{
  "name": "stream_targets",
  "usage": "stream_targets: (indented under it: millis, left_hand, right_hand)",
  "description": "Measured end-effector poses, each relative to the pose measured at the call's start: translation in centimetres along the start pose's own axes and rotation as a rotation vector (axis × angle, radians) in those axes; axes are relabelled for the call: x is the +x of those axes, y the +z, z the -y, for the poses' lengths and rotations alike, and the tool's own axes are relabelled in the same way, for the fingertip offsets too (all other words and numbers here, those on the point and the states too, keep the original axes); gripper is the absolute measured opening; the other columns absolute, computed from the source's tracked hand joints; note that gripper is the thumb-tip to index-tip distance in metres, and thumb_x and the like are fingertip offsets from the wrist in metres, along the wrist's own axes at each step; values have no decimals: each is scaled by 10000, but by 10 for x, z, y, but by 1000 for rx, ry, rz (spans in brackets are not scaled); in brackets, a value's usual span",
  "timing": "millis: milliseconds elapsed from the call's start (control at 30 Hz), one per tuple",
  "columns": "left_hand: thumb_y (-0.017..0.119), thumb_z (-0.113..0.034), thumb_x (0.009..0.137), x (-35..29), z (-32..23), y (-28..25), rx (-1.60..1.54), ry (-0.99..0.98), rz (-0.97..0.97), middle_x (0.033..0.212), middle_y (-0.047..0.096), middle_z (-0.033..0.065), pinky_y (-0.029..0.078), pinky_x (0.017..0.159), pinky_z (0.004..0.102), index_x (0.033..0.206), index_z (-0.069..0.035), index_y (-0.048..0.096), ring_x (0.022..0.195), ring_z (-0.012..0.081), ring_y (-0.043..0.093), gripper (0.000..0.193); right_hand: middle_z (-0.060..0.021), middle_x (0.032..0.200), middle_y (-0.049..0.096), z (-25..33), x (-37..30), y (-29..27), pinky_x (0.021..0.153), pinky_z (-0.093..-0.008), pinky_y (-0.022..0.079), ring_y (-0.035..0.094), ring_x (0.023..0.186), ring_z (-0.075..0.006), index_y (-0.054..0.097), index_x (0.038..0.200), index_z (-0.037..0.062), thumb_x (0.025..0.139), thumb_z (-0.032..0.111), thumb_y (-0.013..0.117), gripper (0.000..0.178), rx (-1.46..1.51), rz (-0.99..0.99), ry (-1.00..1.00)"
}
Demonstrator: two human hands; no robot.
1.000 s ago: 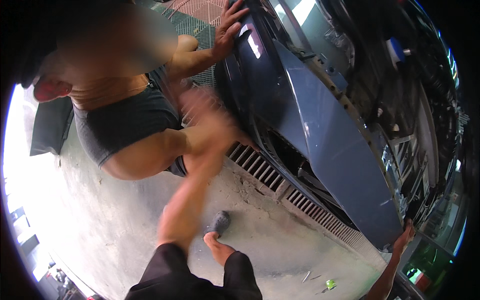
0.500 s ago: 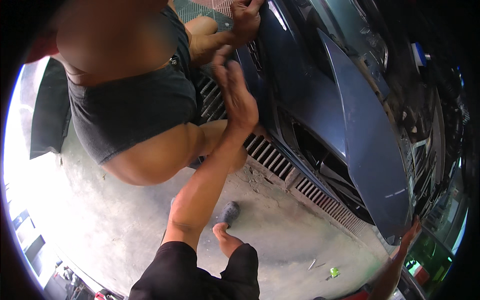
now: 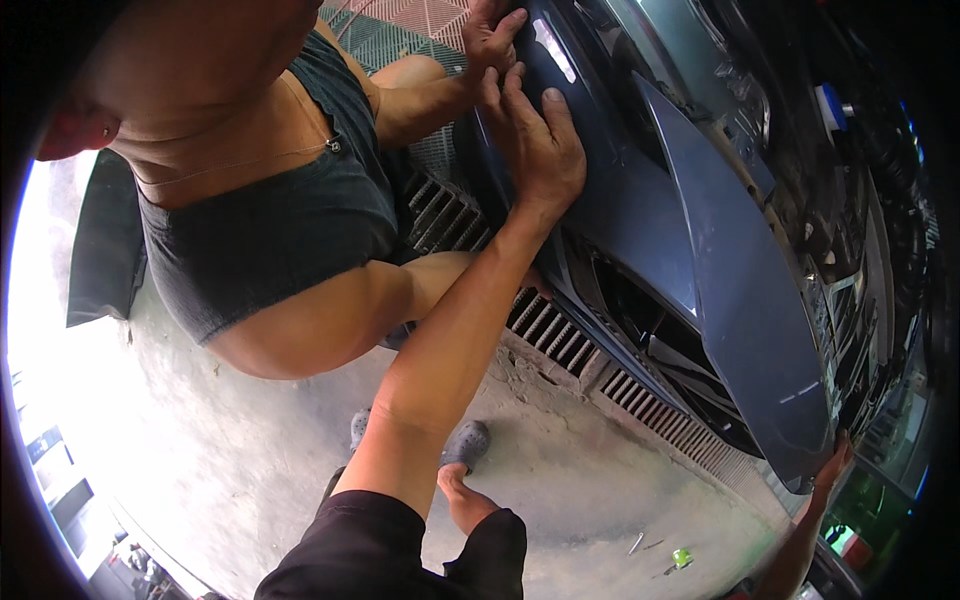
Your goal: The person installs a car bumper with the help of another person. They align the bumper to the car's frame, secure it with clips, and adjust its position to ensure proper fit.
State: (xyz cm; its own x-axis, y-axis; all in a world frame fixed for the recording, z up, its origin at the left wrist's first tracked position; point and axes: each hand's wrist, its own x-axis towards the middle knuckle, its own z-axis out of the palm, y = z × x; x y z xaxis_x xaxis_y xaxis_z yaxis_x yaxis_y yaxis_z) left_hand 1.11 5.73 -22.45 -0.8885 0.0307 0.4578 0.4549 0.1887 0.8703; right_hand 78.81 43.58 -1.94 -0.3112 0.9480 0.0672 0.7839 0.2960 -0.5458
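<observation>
You've got floor (image 3: 210, 470) blown out at left; glare streak on car (image 3: 630, 200); engine bay (image 3: 850, 210) dim; green cast lower right; fisheye bends edges into black vignette

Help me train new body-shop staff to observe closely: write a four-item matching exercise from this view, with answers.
Column one:
1. Left hand
2. Bumper cover
3. Clogs
4. Slatted floor grate

Column two:
A. Dark grey, being worn
B. Set into the concrete floor
C. Open, close to a co-worker's hand
D. Blue-grey and glossy

Pairs: 1-C, 2-D, 3-A, 4-B
</observation>
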Motion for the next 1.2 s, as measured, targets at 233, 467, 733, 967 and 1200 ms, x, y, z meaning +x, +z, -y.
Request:
stream_targets:
  millis: [233, 467, 733, 967, 1200]
  left_hand:
    - [512, -342, 1129, -5, -10, 0, -121, -147, 145, 1504, 505, 327, 374, 1209, 544, 1579, 79, 397, 1413, 472, 493, 627]
    - [532, -388, 1121, -3, -2, -9, -55, -182, 168, 1546, 489, 341, 390, 1207, 532, 1622, 67, 345, 1425, 498, 498, 702]
    - [602, -294, 1056, -44, -59, -102, -397, -23, 246, 1473, 562, 380, 397, 1214, 532, 1611, 109, 328, 1417, 495, 542, 738]
    - [611, -327, 1064, -70, -119, -206, -212, 353, 380, 1309, 701, 317, 523, 1067, 516, 1469, 25, 582, 1242, 479, 673, 537]
    - [557, -202, 1133, -206, -43, -230, -247, -239, 826, 1015, 793, 202, 637, 815, 361, 1420, 111, 610, 884, 255, 785, 428]
  right_hand:
    - [-157, 1532, 544, 3, -11, 3, 1229, -415, 379, 553, 1399, -298, 623, 1497, -17, 1153, 429, 501, 576, -82, -109, 87]
    - [-194, 1444, 611, 16, 1, -2, 1204, -435, 390, 563, 1377, -332, 651, 1482, 12, 1129, 459, 492, 592, -151, -107, 13]
    - [-212, 1393, 617, 6, 20, -26, 1166, -438, 411, 584, 1324, -350, 635, 1464, -21, 1122, 437, 472, 594, -189, -182, -95]
    - [-205, 1285, 670, 13, 44, 19, 1111, -423, 428, 589, 1268, -311, 659, 1457, -12, 1118, 437, 485, 589, -175, -158, -273]
    - [-254, 1357, 672, 27, 45, 24, 1098, -421, 439, 620, 1262, -331, 684, 1403, -23, 1110, 497, 452, 640, -281, -176, -439]
